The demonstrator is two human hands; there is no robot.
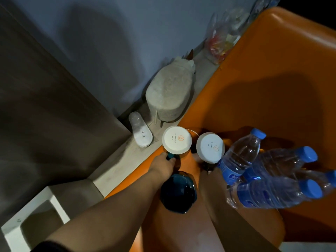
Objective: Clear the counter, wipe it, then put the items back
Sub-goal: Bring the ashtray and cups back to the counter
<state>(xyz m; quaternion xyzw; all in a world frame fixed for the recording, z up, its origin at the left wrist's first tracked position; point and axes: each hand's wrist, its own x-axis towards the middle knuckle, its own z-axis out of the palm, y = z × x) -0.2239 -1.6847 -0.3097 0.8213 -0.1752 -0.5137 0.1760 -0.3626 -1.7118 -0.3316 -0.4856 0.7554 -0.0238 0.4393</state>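
Two dark teal mugs stand close together on the orange seat [272, 84], each capped with a round white paper lid. My left hand [163, 165] grips the handle of the left mug [176, 140]. My right hand [209, 171] holds the right mug [210, 147] from below and is mostly hidden under its lid. A third dark teal mug [179, 191], without a lid, sits between my forearms. Several clear water bottles [269, 190] with blue caps lie in a pile on the seat, just right of my right hand.
A beige felt stool [169, 93] and a wrapped white slipper [141, 131] sit on the pale floor strip by the wall. A plastic bag of snacks [221, 42] lies further back. A white frame [54, 202] is at the lower left.
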